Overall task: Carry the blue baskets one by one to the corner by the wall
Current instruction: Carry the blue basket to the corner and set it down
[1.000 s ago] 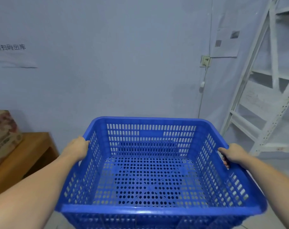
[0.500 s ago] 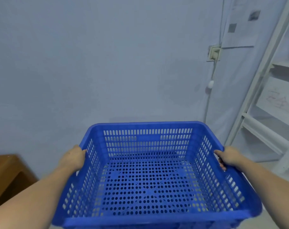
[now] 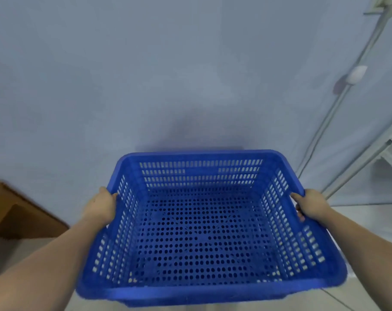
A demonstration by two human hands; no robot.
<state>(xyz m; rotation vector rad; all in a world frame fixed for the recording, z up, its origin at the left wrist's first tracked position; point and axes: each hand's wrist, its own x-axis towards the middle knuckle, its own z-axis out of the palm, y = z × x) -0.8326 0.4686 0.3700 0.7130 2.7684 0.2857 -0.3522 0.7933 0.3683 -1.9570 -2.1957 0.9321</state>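
Now my left hand (image 3: 100, 206) and right hand (image 3: 312, 204) clamp fingers on the empty blue perforated plastic basket (image 3: 204, 232), wall corner at two o'clock.

Two bare forearms, left hand (image 3: 100, 206), right hand (image 3: 312, 204), no sleeves

The blue basket (image 3: 204, 232) was empty, a perforated plastic crate with slotted walls, held level in the air before me, its far rim near the wall.
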